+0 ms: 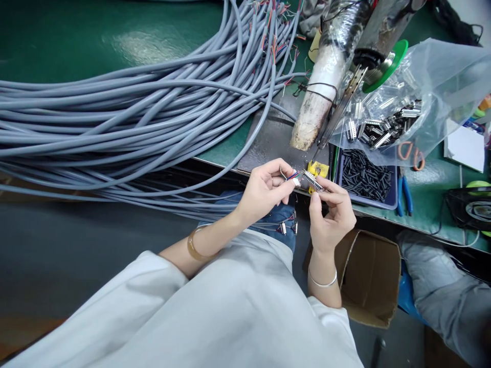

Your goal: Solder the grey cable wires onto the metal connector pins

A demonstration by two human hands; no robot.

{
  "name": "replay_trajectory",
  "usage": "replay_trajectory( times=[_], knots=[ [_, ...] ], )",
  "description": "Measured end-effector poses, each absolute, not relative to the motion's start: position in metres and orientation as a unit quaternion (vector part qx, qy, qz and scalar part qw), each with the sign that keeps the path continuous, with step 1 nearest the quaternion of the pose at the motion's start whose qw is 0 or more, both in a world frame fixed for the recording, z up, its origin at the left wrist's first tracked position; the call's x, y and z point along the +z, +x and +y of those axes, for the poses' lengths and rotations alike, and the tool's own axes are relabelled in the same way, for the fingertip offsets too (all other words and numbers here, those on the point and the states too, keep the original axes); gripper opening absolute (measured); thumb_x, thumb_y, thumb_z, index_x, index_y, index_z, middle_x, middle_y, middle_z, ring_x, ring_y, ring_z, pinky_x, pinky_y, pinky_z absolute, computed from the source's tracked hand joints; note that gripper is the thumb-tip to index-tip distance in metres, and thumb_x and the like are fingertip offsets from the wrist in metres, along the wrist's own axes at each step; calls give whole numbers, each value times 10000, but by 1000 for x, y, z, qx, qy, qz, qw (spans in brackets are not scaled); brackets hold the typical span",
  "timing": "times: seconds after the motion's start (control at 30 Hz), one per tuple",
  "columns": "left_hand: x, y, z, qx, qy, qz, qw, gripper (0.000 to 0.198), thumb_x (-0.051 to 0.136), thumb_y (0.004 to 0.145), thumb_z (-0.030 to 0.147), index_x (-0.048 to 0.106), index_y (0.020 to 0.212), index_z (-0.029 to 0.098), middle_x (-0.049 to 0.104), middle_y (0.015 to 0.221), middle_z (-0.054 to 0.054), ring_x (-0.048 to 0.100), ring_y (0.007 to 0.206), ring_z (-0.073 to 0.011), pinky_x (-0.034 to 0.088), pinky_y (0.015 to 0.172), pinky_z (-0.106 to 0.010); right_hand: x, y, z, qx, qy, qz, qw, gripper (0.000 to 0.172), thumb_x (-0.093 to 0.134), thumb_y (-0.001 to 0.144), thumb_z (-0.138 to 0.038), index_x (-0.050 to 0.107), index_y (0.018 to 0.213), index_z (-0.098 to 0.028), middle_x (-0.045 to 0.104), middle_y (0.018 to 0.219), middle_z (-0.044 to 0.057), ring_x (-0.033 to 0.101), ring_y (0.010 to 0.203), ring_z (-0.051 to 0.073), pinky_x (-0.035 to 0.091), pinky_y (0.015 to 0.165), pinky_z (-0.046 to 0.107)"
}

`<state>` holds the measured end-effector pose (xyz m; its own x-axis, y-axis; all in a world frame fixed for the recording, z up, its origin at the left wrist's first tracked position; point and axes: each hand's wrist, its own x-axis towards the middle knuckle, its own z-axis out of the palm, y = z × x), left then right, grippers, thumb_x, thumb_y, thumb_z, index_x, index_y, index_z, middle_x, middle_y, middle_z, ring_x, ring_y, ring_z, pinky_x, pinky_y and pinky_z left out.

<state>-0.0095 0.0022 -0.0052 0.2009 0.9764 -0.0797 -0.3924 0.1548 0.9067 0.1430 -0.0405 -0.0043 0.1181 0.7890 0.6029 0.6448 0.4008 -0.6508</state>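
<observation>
My left hand [268,186] pinches a few thin coloured wires [293,175] close to their ends. Facing it, my right hand [330,212] grips a small metal multi-pin connector [312,180] between thumb and fingers. Wires and connector nearly meet; whether they touch I cannot tell. Just behind the connector lies a yellow piece [318,168] at the table edge. A soldering iron [337,117] slants down with its tip above that yellow piece. On my lap hang cable ends with connectors [283,228] fitted.
Many grey cables [172,112] cover the table's left side. A tray of short black tubes [366,176], a plastic bag of connectors [391,122], a green solder spool [399,56] and blue pliers [404,191] stand right. Below is a cardboard box [370,276]; a person's leg [448,291] is beside it.
</observation>
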Motion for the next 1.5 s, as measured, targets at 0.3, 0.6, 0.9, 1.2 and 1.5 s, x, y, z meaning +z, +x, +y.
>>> replay_trajectory(
  times=[0.3,0.6,0.9,1.2,1.5],
  knots=[
    [-2,-1,10,549,392,355,647,226,764,760,225,546,774,166,619,676,43,511,411,-22,413,388,-130,2,142,-31,69,-534,-678,500,103,688,874,-144,625,858,-224,758,1102,52,745,1031,206,646,859,393],
    [5,5,16,566,401,367,620,218,739,758,197,523,748,172,634,713,35,490,419,-17,398,387,-132,3,143,-21,38,-516,-683,516,133,710,852,-110,646,871,-225,768,1110,45,749,999,194,641,845,376],
    [4,7,20,575,426,377,588,203,729,775,202,531,741,172,593,721,43,492,493,-18,412,467,-138,2,143,-16,20,-504,-687,523,146,722,845,-106,658,882,-232,778,1093,36,761,995,202,643,853,385],
    [9,7,17,577,431,389,574,197,729,777,205,536,752,176,629,760,25,485,515,-25,415,477,-140,6,142,-16,14,-503,-689,521,166,735,839,-106,678,902,-249,774,1111,25,763,1007,203,660,838,373],
    [6,5,15,557,429,397,590,179,736,767,182,560,744,166,630,766,24,489,496,-20,435,474,-145,3,147,-19,-7,-505,-703,501,142,719,852,-128,649,888,-246,782,1088,21,767,960,190,653,826,366]
  ],
)
